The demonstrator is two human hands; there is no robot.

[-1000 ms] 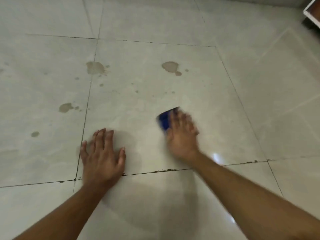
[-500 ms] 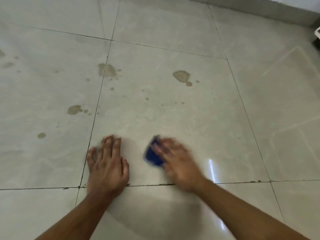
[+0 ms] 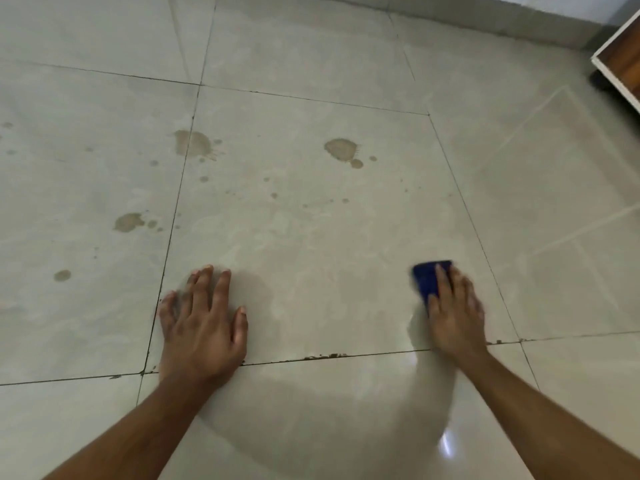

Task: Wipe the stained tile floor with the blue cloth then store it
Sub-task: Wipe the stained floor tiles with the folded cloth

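On the pale tile floor (image 3: 311,271), toward the right side of the large centre tile, the blue cloth (image 3: 427,280) lies flat under my right hand (image 3: 453,317). My fingers (image 3: 441,282) stretch straight across the cloth and press it down, gripping nothing; the hand is slightly blurred. My left hand (image 3: 202,327) rests palm down well apart from it, fingers spread wide and holding nothing, just right of a dark grout line (image 3: 166,258). Beyond both hands, brown stains mark the tiles: one large blot (image 3: 341,149) near the top of the centre tile, another blot (image 3: 194,143) straddling the grout line to the left, and smaller spots (image 3: 129,221) on the left tile. At the upper right corner I see the edge of a wooden cabinet (image 3: 623,60) with white trim.
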